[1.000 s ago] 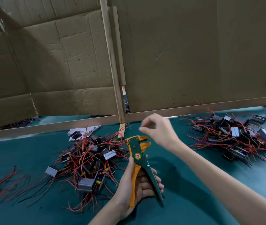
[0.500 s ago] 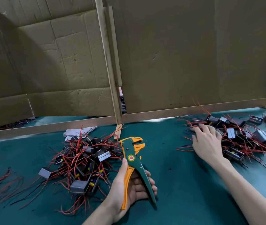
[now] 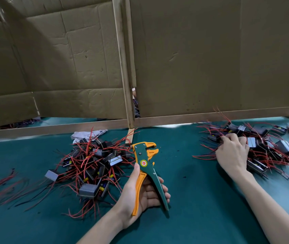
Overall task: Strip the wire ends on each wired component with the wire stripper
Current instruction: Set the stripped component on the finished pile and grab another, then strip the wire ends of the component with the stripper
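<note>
Tabletop (image 3: pixel 193 191) in teal, cardboard walls (image 3: pixel 210 59) behind

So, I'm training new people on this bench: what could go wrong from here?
The right hand is curled into the tangled right pile; lifting one component could drag neighbours along by their red wires. The wire stripper, held in the left hand, has its open head close to the left pile, so a stray wire might snag. The two piles look alike; done and undone parts could get mixed.
</note>
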Demonstrator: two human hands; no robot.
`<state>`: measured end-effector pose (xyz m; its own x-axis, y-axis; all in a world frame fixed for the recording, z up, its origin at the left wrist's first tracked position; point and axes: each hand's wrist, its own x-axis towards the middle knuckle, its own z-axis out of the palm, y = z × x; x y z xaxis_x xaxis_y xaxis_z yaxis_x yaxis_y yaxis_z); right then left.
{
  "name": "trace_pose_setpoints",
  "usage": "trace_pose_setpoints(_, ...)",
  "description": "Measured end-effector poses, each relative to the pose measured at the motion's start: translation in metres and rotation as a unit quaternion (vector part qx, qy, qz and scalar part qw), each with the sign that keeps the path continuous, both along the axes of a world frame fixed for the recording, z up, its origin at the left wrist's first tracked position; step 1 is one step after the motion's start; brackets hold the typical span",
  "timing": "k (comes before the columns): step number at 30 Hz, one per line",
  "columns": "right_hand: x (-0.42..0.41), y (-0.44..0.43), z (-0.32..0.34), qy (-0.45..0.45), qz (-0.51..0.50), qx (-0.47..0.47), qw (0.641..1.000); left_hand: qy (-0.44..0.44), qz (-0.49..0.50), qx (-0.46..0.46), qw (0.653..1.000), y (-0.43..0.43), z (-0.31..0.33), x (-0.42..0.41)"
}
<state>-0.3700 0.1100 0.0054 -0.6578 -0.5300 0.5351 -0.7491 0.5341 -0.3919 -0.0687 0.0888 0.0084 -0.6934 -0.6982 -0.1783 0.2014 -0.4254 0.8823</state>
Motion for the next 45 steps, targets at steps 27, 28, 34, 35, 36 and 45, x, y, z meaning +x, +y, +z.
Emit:
trace_pose_setpoints(27,0.065,0.002,0.007,-0.236,0.466,0.011,0.853,0.007,0.005,-0.001,1.000,-0.003,-0.004,-0.002)
trace_pose_setpoints(28,0.064,0.003,0.009,-0.241,0.473,0.026,0.847,0.008,0.006,-0.001,1.000,-0.003,-0.004,-0.002)
trace_pose_setpoints(34,0.060,0.001,0.014,-0.330,0.349,-0.187,0.857,0.006,0.004,-0.008,1.000,-0.003,-0.005,-0.001)
trace_pose_setpoints(35,0.058,0.001,0.015,-0.324,0.302,-0.212,0.871,0.006,0.004,-0.010,1.000,-0.003,-0.005,-0.001)
trace_pose_setpoints(36,0.055,0.002,0.015,-0.310,0.257,-0.216,0.889,0.005,0.004,-0.010,1.000,-0.003,-0.005,-0.001)
trace_pose_setpoints(45,0.064,-0.007,-0.001,-0.246,0.241,0.044,0.938,0.006,0.005,-0.012,1.000,-0.003,-0.005,-0.002)
